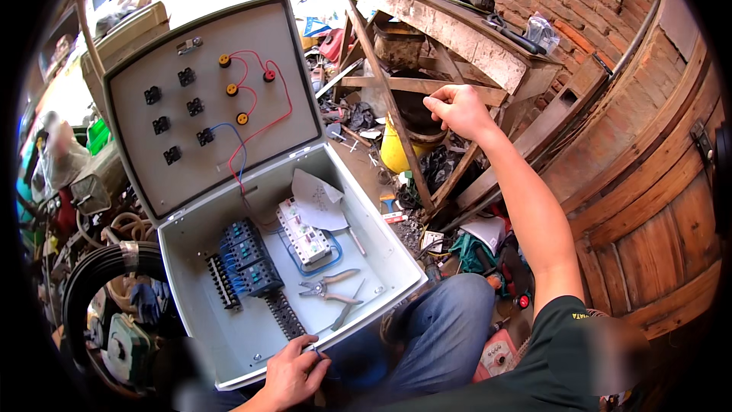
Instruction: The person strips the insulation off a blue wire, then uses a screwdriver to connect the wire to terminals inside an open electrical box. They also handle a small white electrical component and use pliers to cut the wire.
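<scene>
My left hand (293, 374) is at the near edge of a grey metal electrical enclosure (381, 297), fingers closed on what looks like a thin blue wire (317, 350). My right hand (461, 111) is raised far to the right, fingertips pinched together; anything between them is too small to see. Inside the enclosure are a row of black contactors (250, 258), a black terminal strip (221, 281), white circuit breakers (303, 233) and a black terminal block (286, 316). Wire-stripping pliers (328, 288), a small screwdriver-like tool (348, 307) and a sheet of paper (319, 202) also lie there.
The open enclosure door (213, 99) carries black switch blocks, yellow and red lamp backs and red and blue wires. Coiled black hose (76, 290) lies left. A wooden workbench (457, 27) and yellow bucket (394, 145) stand ahead; a wooden door (656, 252) is right.
</scene>
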Motion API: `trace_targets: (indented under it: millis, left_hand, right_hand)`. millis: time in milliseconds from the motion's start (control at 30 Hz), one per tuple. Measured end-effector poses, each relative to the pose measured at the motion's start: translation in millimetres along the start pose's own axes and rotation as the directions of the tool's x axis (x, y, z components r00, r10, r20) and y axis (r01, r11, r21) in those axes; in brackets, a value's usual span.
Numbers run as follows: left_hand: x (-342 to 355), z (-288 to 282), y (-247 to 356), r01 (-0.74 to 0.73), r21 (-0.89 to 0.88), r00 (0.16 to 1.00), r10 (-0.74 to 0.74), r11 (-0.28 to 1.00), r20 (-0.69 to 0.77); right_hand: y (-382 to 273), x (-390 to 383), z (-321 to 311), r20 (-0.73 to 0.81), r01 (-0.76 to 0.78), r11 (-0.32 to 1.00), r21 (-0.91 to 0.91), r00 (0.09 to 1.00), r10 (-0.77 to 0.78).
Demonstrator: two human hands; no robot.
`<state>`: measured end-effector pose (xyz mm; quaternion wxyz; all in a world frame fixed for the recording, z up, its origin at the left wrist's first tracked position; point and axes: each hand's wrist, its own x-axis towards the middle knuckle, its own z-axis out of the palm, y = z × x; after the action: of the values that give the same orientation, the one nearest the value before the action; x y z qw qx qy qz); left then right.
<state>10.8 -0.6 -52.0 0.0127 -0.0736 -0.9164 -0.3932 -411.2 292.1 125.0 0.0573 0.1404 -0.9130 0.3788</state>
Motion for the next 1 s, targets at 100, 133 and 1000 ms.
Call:
trace_targets:
  millis: [100, 133, 1000]
  left_hand:
    - [0, 0, 1, 0.053, 0.012, 0.997, -0.054, 0.999, 0.051]
    - [0, -1, 0, 0.039, 0.033, 0.998, -0.040, 0.999, 0.050]
    - [37, -10, 3, 0.203, -0.040, 0.925, -0.178, 0.978, 0.336]
  right_hand:
    - [-7, -5, 11, -0.004, 0.033, 0.997, -0.076, 0.999, -0.034]
    - [-10, -6, 13, -0.010, 0.042, 0.996, -0.078, 0.999, -0.043]
    - [18, 405, 9, -0.377, -0.112, 0.705, -0.700, 0.896, -0.233]
